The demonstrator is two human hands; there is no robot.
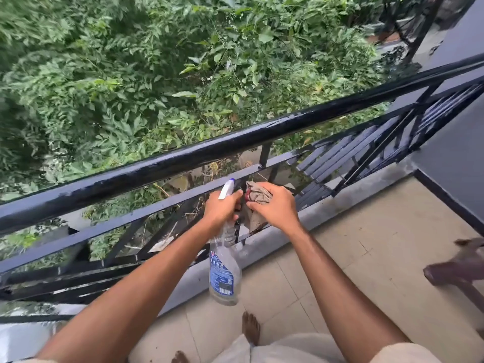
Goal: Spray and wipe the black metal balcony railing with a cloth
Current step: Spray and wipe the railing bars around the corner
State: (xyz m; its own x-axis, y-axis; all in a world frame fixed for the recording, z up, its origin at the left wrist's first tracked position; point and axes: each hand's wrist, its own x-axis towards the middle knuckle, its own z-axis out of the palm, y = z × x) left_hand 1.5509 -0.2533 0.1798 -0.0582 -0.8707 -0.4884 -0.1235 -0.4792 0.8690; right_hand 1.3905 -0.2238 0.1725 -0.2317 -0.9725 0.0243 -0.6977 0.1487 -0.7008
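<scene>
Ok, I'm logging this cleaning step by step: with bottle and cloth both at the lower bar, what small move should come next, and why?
Probably slide the right hand with the cloth rightward along the lower bar, wiping it. The cloth is bunched at that bar, and the left hand grips the spray bottle right beside it, so spraying there looks done.

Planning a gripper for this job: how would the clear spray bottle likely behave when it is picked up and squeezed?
The spray bottle looks mostly empty, so it is probably light for its size. Its clear, thin-looking wall would likely dent under a hard squeeze. The left hand grips it at the neck with the long body hanging below, so it may swing, and the smooth plastic could be slippery.
</scene>
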